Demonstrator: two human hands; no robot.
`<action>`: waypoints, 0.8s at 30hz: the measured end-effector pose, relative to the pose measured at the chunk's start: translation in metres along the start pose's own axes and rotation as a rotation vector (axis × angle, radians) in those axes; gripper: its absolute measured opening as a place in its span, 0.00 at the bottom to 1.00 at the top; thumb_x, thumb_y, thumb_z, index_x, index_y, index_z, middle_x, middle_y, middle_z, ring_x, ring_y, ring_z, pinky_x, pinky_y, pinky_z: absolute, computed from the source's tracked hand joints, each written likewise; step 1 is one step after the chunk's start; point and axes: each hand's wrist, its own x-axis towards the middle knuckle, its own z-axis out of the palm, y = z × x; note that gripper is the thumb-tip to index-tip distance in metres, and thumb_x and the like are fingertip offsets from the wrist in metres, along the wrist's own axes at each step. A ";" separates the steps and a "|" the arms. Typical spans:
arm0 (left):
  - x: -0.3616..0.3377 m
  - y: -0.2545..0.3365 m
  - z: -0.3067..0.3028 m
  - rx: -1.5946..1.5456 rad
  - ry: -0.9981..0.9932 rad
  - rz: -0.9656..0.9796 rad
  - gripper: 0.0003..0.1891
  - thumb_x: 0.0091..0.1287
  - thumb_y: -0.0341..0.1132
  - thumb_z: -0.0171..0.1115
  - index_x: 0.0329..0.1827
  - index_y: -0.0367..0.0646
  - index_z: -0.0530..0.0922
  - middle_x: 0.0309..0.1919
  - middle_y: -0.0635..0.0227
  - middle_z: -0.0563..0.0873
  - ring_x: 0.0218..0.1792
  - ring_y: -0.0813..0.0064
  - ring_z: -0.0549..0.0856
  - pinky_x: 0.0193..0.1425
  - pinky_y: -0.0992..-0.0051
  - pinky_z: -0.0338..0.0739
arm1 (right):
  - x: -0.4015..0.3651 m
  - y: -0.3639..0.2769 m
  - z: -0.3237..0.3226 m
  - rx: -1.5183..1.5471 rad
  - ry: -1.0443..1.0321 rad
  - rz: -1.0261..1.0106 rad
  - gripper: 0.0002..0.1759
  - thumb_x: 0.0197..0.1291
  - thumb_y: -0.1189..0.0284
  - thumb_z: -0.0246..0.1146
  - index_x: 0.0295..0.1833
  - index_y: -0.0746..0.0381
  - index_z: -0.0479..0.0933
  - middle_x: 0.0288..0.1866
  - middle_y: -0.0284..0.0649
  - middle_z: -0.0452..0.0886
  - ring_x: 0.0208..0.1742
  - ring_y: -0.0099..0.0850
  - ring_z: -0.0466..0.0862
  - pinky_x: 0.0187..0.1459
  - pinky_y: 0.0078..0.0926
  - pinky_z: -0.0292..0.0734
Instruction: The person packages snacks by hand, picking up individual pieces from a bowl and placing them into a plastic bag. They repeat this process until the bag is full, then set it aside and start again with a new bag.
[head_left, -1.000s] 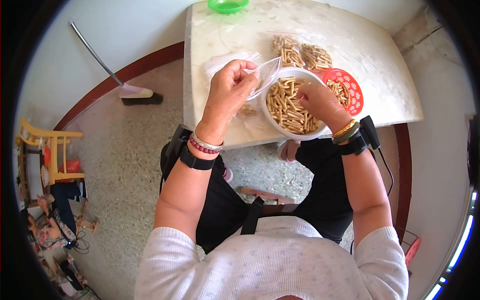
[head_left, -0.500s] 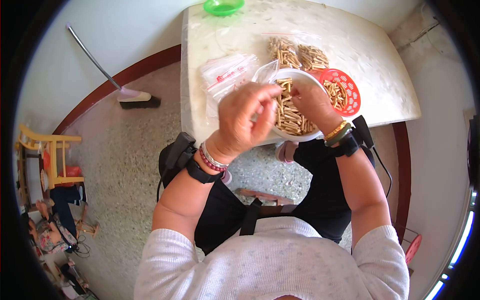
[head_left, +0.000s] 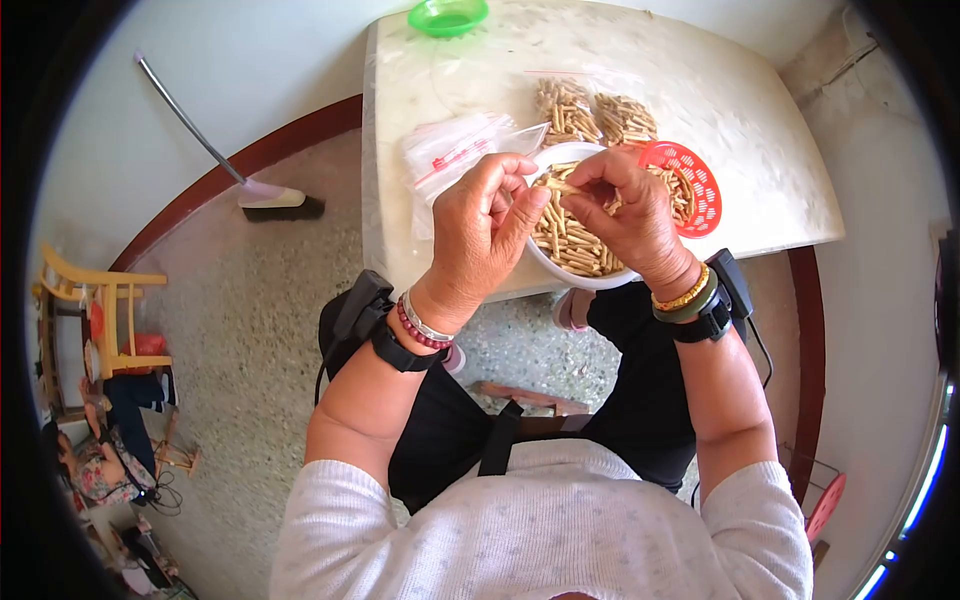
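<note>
A white bowl (head_left: 553, 265) at the table's near edge holds many short, pale brown sticks (head_left: 575, 250) that look like dried root pieces. Over it, my right hand (head_left: 640, 215) pinches one light stick (head_left: 556, 186) between thumb and fingertips. The thumb and forefinger of my left hand (head_left: 478, 230) close on the stick's other end; its remaining fingers are curled. Behind the left fingers lies a stack of clear zip bags (head_left: 450, 155) with red print. Against the bowl's right side, a red perforated basket (head_left: 706, 190) contains more sticks, partly hidden by my right hand.
Two filled clear bags, a left one (head_left: 568, 110) and a right one (head_left: 626, 118), lie beyond the bowl on the pale table (head_left: 740, 110). A green dish (head_left: 447, 18) sits at the far edge. A broom (head_left: 275, 203) leans left; another person (head_left: 105, 465) is at far left.
My right hand has lifted out of the bowl with a stick and turned toward my left hand. My left hand has shifted slightly, and the two hands' fingertips now meet at the stick.
</note>
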 end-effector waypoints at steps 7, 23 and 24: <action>0.001 -0.001 0.001 -0.016 -0.061 -0.018 0.06 0.68 0.30 0.62 0.40 0.35 0.77 0.25 0.69 0.82 0.23 0.87 0.78 0.28 0.84 0.72 | -0.003 -0.001 0.003 -0.069 -0.029 -0.072 0.13 0.51 0.74 0.72 0.41 0.63 0.78 0.28 0.32 0.77 0.28 0.23 0.75 0.31 0.21 0.73; 0.000 0.001 -0.002 -0.145 0.067 -0.004 0.07 0.68 0.24 0.60 0.48 0.37 0.77 0.30 0.78 0.79 0.25 0.93 0.71 0.28 0.89 0.66 | 0.000 -0.005 -0.003 0.084 0.018 -0.015 0.16 0.53 0.73 0.71 0.47 0.62 0.77 0.31 0.30 0.77 0.31 0.19 0.73 0.35 0.17 0.72; 0.000 0.000 -0.002 -0.153 0.068 0.001 0.07 0.68 0.24 0.59 0.48 0.37 0.77 0.30 0.78 0.79 0.25 0.93 0.71 0.28 0.89 0.65 | 0.000 -0.005 -0.003 0.085 0.025 -0.017 0.15 0.53 0.73 0.71 0.47 0.62 0.78 0.31 0.30 0.77 0.31 0.19 0.74 0.35 0.17 0.72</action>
